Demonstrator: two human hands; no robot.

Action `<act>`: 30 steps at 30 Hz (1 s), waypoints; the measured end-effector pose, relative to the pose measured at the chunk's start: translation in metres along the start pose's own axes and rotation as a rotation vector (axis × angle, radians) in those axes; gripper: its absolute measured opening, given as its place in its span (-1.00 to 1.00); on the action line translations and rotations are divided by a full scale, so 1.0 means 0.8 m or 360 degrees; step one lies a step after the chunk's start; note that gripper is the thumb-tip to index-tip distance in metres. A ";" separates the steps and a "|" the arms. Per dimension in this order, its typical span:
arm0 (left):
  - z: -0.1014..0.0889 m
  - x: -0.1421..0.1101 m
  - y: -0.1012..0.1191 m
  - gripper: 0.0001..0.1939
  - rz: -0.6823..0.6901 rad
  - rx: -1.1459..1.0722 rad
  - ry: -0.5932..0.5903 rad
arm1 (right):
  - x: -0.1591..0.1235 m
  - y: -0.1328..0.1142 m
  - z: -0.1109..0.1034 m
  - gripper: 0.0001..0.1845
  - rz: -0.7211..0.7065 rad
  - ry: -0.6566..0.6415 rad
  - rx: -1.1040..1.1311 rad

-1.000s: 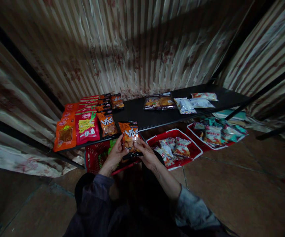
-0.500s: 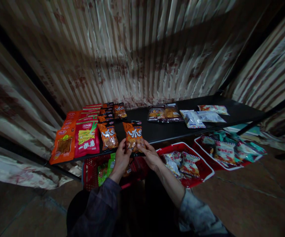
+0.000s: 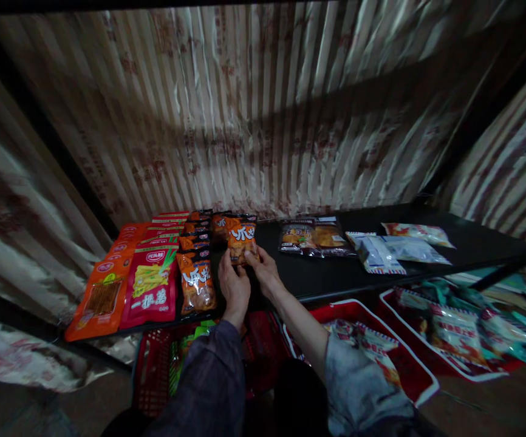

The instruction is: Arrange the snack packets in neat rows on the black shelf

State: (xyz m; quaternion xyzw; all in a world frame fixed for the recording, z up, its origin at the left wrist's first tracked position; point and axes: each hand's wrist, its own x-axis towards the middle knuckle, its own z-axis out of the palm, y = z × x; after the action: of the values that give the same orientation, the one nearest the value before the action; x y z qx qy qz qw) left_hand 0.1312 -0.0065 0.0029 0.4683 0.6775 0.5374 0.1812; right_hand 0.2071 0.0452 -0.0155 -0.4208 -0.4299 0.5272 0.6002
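Observation:
Between both hands I hold an orange and black snack bag by its lower corners, above the black shelf. My left hand grips its left side, and my right hand pinches its right side. Just behind it lies another bag of the same kind, partly covered. To the left, a row of matching orange and black bags overlaps toward the back. Beside that row are pink-red snack bags and, at the far left, orange snack bags, also overlapping in rows.
Dark brown snack packs and white-blue packets lie on the shelf to the right. Below its front edge stand red baskets holding bagged snacks, two at the right. Black frame posts and a striped curtain enclose the shelf.
Both hands have carried the held bag from the shelf's front edge back toward the rear bag. The view has shifted, with the shelf and baskets now lower in the picture.

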 end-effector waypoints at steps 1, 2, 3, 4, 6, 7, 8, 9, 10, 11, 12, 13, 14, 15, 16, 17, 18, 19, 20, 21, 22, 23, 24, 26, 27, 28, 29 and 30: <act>0.005 0.007 -0.002 -0.44 0.0030 0.0063 0.0026 | 0.010 0.002 0.003 -0.44 -0.0023 -0.0009 -0.0010; 0.009 0.015 -0.004 -0.43 0.0058 0.0111 0.0044 | 0.019 0.004 0.006 -0.45 -0.0046 -0.0030 -0.0015; 0.013 0.022 -0.007 -0.42 0.0080 0.0151 0.0063 | 0.028 0.005 0.009 -0.46 -0.0069 -0.0052 -0.0021; 0.017 0.030 -0.010 -0.42 0.0094 0.0185 0.0079 | 0.037 0.007 0.012 -0.47 -0.0086 -0.0073 -0.0029; 0.023 0.043 -0.015 -0.41 0.0099 0.0244 0.0112 | 0.052 0.013 0.018 -0.49 -0.0097 -0.0087 -0.0047; 0.025 0.049 -0.017 -0.41 0.0091 0.0270 0.0126 | 0.059 0.016 0.021 -0.50 -0.0093 -0.0082 -0.0055; 0.028 0.054 -0.018 -0.41 0.0077 0.0296 0.0137 | 0.065 0.019 0.024 -0.51 -0.0084 -0.0078 -0.0063; 0.030 0.058 -0.019 -0.41 0.0056 0.0321 0.0143 | 0.071 0.023 0.027 -0.52 -0.0079 -0.0077 -0.0069; 0.032 0.062 -0.020 -0.41 0.0036 0.0347 0.0147 | 0.076 0.026 0.031 -0.53 -0.0080 -0.0075 -0.0077; 0.033 0.066 -0.021 -0.41 0.0020 0.0373 0.0155 | 0.081 0.029 0.034 -0.54 -0.0087 -0.0075 -0.0089; 0.035 0.069 -0.021 -0.41 0.0008 0.0397 0.0167 | 0.087 0.033 0.038 -0.55 -0.0097 -0.0076 -0.0109; 0.037 0.072 -0.022 -0.41 -0.0001 0.0420 0.0183 | 0.092 0.036 0.041 -0.56 -0.0107 -0.0079 -0.0136; 0.038 0.075 -0.023 -0.41 -0.0008 0.0440 0.0197 | 0.097 0.039 0.044 -0.57 -0.0114 -0.0084 -0.0171; 0.039 0.078 -0.024 -0.41 -0.0017 0.0457 0.0206 | 0.102 0.042 0.046 -0.58 -0.0115 -0.0085 -0.0215; 0.041 0.080 -0.025 -0.41 -0.0027 0.0472 0.0205 | 0.107 0.046 0.048 -0.59 -0.0109 -0.0076 -0.0262; 0.042 0.083 -0.026 -0.42 -0.0041 0.0484 0.0190 | 0.111 0.050 0.049 -0.60 -0.0100 -0.0064 -0.0311; 0.043 0.085 -0.028 -0.43 -0.0061 0.0495 0.0169 | 0.115 0.054 0.051 -0.60 -0.0090 -0.0054 -0.0354; 0.044 0.087 -0.029 -0.43 -0.0080 0.0505 0.0150 | 0.118 0.059 0.051 -0.61 -0.0084 -0.0046 -0.0388; 0.045 0.088 -0.031 -0.43 -0.0100 0.0515 0.0138 | 0.120 0.064 0.051 -0.62 -0.0080 -0.0043 -0.0412; 0.046 0.089 -0.032 -0.44 -0.0121 0.0525 0.0130 | 0.122 0.068 0.051 -0.62 -0.0077 -0.0043 -0.0432; 0.047 0.090 -0.034 -0.44 -0.0140 0.0534 0.0123 | 0.122 0.073 0.051 -0.61 -0.0075 -0.0043 -0.0451; 0.047 0.091 -0.036 -0.43 -0.0156 0.0541 0.0117 | 0.122 0.076 0.050 -0.61 -0.0071 -0.0039 -0.0478; 0.048 0.091 -0.037 -0.43 -0.0166 0.0548 0.0107 | 0.122 0.079 0.049 -0.60 -0.0069 -0.0032 -0.0513; 0.048 0.091 -0.041 -0.42 -0.0178 0.0557 0.0078 | 0.120 0.083 0.047 -0.61 -0.0085 -0.0030 -0.0608; 0.049 0.091 -0.044 -0.42 -0.0180 0.0558 0.0065 | 0.120 0.084 0.047 -0.62 -0.0107 -0.0038 -0.0656; 0.050 0.090 -0.046 -0.40 -0.0182 0.0554 0.0058 | 0.119 0.083 0.046 -0.62 -0.0135 -0.0050 -0.0697; 0.050 0.090 -0.048 -0.39 -0.0184 0.0545 0.0057 | 0.118 0.083 0.046 -0.62 -0.0167 -0.0060 -0.0726; 0.051 0.090 -0.050 -0.38 -0.0184 0.0532 0.0065 | 0.118 0.082 0.047 -0.62 -0.0199 -0.0069 -0.0738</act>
State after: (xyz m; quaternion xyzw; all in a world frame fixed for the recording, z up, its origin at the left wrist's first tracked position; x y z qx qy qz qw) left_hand 0.1090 0.0766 -0.0289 0.4411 0.7868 0.4154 0.1175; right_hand 0.1605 0.1466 -0.0614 -0.5085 -0.5774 0.3850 0.5097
